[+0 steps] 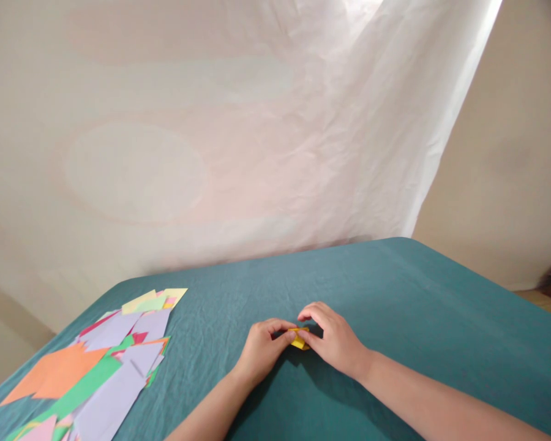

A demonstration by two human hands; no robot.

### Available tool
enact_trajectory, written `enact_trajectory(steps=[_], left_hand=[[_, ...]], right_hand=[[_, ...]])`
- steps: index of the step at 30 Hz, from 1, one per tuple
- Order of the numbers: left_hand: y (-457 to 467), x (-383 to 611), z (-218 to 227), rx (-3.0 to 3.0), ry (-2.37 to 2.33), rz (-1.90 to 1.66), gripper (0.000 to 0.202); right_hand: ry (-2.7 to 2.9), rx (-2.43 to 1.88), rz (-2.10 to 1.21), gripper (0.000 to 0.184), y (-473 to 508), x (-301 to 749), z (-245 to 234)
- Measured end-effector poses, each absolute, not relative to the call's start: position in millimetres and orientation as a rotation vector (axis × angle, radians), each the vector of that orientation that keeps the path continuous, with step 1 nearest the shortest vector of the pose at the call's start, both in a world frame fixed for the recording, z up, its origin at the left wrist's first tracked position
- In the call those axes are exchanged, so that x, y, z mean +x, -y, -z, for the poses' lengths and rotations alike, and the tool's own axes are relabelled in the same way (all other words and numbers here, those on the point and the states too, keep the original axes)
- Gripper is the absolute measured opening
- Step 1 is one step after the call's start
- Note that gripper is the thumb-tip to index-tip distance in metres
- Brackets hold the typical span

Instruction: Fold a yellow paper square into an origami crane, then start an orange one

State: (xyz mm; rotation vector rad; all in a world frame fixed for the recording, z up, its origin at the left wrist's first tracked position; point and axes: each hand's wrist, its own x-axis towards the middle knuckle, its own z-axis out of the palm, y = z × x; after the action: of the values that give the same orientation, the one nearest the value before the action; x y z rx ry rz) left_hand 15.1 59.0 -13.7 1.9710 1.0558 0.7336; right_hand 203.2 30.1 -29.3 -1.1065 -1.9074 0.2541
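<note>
Pinched between thumb and forefinger of the person's left hand [264,346] is a small, folded piece of bright yellow paper [299,341], held by its left end. From the other side comes the right hand [337,343], its thumb against the right part of the yellow piece and its forefinger arched above, clear of the thumb; whether its remaining fingers close on the paper, I cannot tell. Both hands work low over a table covered with dark teal cloth [202,343], the yellow piece near the middle of its width, and shadows fall on the fabric beneath them.

Well off to the left, loose paper lies in an overlapping spread: flat lilac sheets [110,401], pointed orange sheets [57,370], a strip of green paper [80,386] between them, pale yellow sheets [140,302] at the far end and a pink piece [41,429] at the near one. Behind the table hangs a creased, whitish sheet of material [266,153], with a plain beige wall [509,153] to its right.
</note>
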Motion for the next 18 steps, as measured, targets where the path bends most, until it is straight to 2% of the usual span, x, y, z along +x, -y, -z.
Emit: enact_trajectory(steps=[4, 9, 18], left_hand=[[-62.7, 13.8, 16.5, 1.920, -1.103, -0.726, 0.024], [-63.7, 14.0, 16.1, 1.919, -1.109, -0.760, 0.023], [-55.1, 15.8, 7.7, 2.243, -1.072, -0.832, 0.019]], right_hand=[[1.922, -1.165, -0.337, 0.005, -32.2, 205.0, 31.7], [1.914, -1.194, -0.365, 0.008, -35.7, 206.8, 37.1], [1.993, -1.157, -0.276, 0.010, -32.5, 205.6, 34.9]])
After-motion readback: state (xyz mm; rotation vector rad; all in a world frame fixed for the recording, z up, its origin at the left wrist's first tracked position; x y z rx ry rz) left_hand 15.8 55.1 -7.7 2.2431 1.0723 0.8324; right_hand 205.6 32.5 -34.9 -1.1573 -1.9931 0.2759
